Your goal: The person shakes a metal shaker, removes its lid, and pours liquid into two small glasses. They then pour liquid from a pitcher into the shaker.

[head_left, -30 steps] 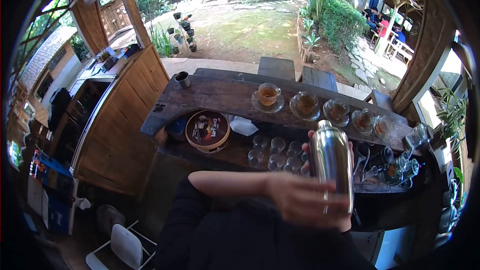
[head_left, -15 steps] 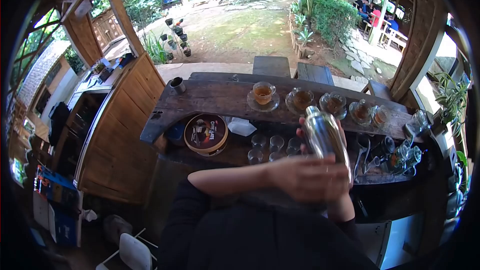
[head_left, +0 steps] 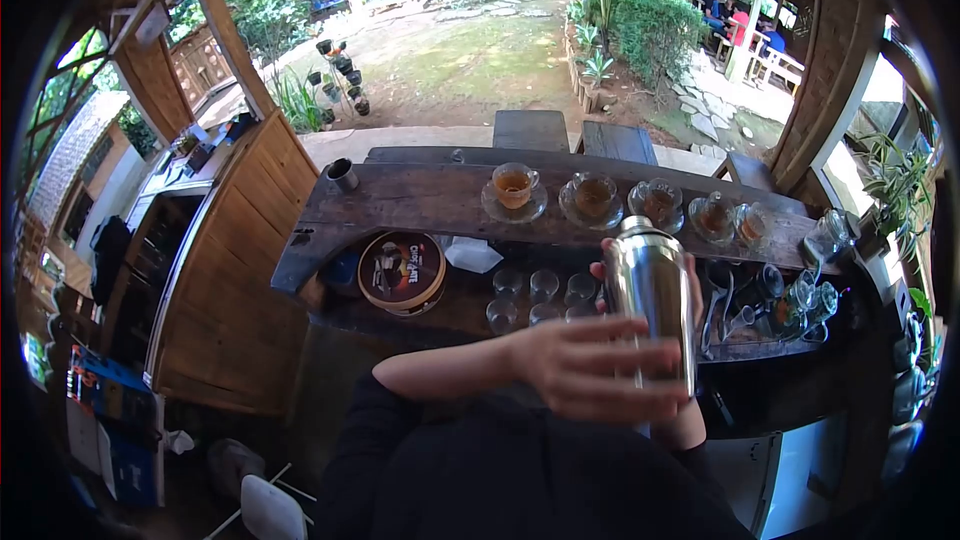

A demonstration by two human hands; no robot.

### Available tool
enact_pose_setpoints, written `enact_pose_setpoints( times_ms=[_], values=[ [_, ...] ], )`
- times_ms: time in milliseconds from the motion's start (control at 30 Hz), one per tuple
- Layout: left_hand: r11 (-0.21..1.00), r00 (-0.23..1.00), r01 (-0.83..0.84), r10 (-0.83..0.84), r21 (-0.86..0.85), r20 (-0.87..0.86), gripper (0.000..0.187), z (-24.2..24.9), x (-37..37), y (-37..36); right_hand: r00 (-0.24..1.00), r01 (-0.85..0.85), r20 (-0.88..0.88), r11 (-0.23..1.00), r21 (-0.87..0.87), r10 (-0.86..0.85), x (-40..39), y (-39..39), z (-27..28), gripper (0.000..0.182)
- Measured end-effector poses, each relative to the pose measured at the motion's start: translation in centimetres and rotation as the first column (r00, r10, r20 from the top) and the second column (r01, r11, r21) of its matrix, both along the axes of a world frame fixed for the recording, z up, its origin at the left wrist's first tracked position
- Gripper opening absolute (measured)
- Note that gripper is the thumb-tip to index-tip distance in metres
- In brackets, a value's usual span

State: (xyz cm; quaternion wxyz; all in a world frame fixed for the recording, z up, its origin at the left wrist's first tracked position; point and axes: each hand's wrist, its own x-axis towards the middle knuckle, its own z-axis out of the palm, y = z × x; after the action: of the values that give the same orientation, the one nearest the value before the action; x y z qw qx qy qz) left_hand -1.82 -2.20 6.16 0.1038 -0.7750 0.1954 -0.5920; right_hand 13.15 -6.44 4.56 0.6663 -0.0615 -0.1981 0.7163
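Note:
A shiny metal cocktail shaker (head_left: pixel 650 285) stands tilted in front of my chest, over the near edge of the counter. My right hand (head_left: pixel 693 288) is wrapped round it from behind, its fingertips showing along the left side and much of the palm hidden by the metal. Across the shaker's lower front lies my left hand (head_left: pixel 600 368), fingers stretched out and apart, slightly blurred. Beyond the shaker, several glass cups of amber drink, among them the leftmost cup (head_left: pixel 513 187), sit on saucers along the raised wooden bar (head_left: pixel 420 190).
On the lower shelf are a round chocolate tin (head_left: pixel 402 270), a white packet (head_left: pixel 472 254) and several empty glasses (head_left: pixel 543 285). Spoons and glassware (head_left: pixel 800 305) crowd the right side. A metal cup (head_left: pixel 342 175) stands at the bar's left end. A wooden cabinet (head_left: pixel 235 280) rises at left.
My left hand's fingers have loosened and spread on the shaker, which now stands more upright. The whole view has shifted slightly.

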Motion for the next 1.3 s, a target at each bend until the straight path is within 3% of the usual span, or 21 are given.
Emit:
enact_pose_setpoints(
  times_ms=[67, 133, 233, 267, 367, 433, 533, 600, 633, 733, 767, 800, 900, 967, 1000, 1100, 1167, 1200, 1233, 1267, 1300],
  values=[
    [0.997, 0.996, 0.052, -0.056, 0.053, 0.075, 0.029, -0.4, -0.2, -0.7, 0.998, -0.044, -0.038, 0.989, 0.139, 0.049, 0.3, 0.5, -1.1, 0.079],
    [0.990, 0.968, -0.100, 0.074, -0.099, -0.238, 0.029, -1.7, -0.2, 0.1, 0.991, -0.131, 0.015, 0.990, -0.056, 0.132, 1.6, 2.5, -3.3, 0.076],
    [0.954, 0.969, -0.163, 0.106, -0.253, -0.224, 0.032, -2.4, 0.6, 3.8, 0.948, 0.296, 0.147, 0.952, -0.079, -0.283, 1.8, 3.1, -6.9, 0.057],
    [0.955, 0.977, -0.152, 0.107, -0.254, -0.182, 0.032, -2.3, -0.1, 4.4, 0.991, 0.118, 0.055, 0.992, 0.045, -0.121, 3.0, 2.7, -5.8, 0.051],
    [0.968, 0.996, 0.028, -0.007, -0.248, 0.084, 0.049, -3.7, -0.1, 4.3, 0.515, 0.779, 0.372, 0.602, 0.172, -0.772, 1.9, 0.0, -2.6, 0.050],
    [0.903, 0.994, 0.086, -0.048, -0.421, 0.102, 0.061, -5.4, -0.1, 2.8, 0.183, 0.884, 0.271, 0.279, 0.376, -0.945, 1.9, -1.6, -2.6, 0.050],
    [0.659, 0.977, 0.199, -0.186, -0.726, 0.100, 0.088, -7.0, -0.1, 1.0, 0.038, 0.860, 0.115, 0.091, 0.502, -0.993, 0.4, -2.7, -1.0, 0.051],
    [-0.099, 0.790, 0.436, -0.433, -0.894, 0.433, 0.077, -8.3, 0.5, 1.1, -0.447, 0.457, 0.149, -0.082, 0.886, -0.882, -1.0, -2.2, 0.0, 0.086],
    [-0.320, 0.693, 0.495, -0.415, -0.808, 0.589, 0.071, -7.3, 0.7, 1.9, -0.494, 0.426, 0.193, -0.042, 0.904, -0.848, -1.3, -1.3, -0.9, 0.102],
    [-0.661, 0.583, 0.342, -0.408, -0.668, 0.702, 0.065, -8.3, 0.8, 5.3, -0.556, 0.069, -0.033, -0.086, 0.994, -0.831, -0.8, 0.8, -0.8, 0.107],
    [-0.672, 0.632, 0.330, -0.364, -0.663, 0.684, 0.062, -8.5, 1.1, 4.2, -0.513, 0.143, -0.069, -0.165, 0.976, -0.856, -1.6, 0.3, -0.1, 0.097],
    [-0.666, 0.628, 0.332, -0.372, -0.668, 0.683, 0.062, -7.3, 1.1, 3.6, -0.595, 0.197, 0.208, 0.111, 0.974, -0.776, -1.7, -3.3, 1.0, 0.085],
    [-0.193, 0.581, 0.437, -0.685, -0.878, 0.440, 0.061, -4.1, -0.2, 3.1, -0.741, 0.037, 0.228, 0.301, 0.953, -0.632, -0.6, -7.3, 1.6, 0.100],
    [-0.259, 0.602, 0.471, -0.604, -0.843, 0.522, 0.056, -3.1, -0.6, 3.4, -0.808, -0.183, -0.377, -0.417, 0.891, -0.453, 0.3, -3.2, -1.4, 0.095],
    [-0.303, 0.667, 0.463, -0.500, -0.833, 0.553, 0.053, -3.2, -0.5, 3.8, -0.754, 0.076, 0.234, 0.273, 0.959, -0.614, -2.4, -7.0, 1.7, 0.090],
    [-0.659, 0.604, 0.194, -0.503, -0.727, 0.618, 0.051, -9.7, 0.5, 9.0, -0.619, 0.168, 0.107, 0.002, 0.986, -0.778, -1.3, 0.4, 0.0, 0.088],
    [-0.495, 0.686, 0.198, -0.547, -0.846, 0.480, 0.054, -6.2, 0.6, 5.5, -0.510, 0.151, -0.097, -0.200, 0.968, -0.854, -0.7, 0.5, 1.2, 0.090],
    [-0.473, 0.662, 0.233, -0.563, -0.849, 0.495, 0.055, -5.2, 0.4, 4.6, -0.428, 0.422, 0.515, 0.339, 0.841, -0.743, -1.2, -4.0, 1.2, 0.091],
    [-0.481, 0.665, 0.235, -0.554, -0.845, 0.501, 0.055, -3.9, 0.1, 3.9, -0.181, 0.520, 0.589, 0.432, 0.737, -0.787, -1.7, -7.2, 2.1, 0.089],
    [-0.377, 0.654, 0.281, -0.598, -0.882, 0.464, 0.054, -2.7, -0.5, 3.4, -0.042, 0.180, 0.400, 0.387, 0.904, -0.915, -3.2, -8.3, 6.2, 0.091],
    [-0.264, 0.644, 0.327, -0.640, -0.907, 0.418, 0.054, -2.1, -0.9, 3.2, -0.245, 0.244, 0.290, 0.230, 0.942, -0.925, -2.3, -7.6, 3.7, 0.096]
  ],
)
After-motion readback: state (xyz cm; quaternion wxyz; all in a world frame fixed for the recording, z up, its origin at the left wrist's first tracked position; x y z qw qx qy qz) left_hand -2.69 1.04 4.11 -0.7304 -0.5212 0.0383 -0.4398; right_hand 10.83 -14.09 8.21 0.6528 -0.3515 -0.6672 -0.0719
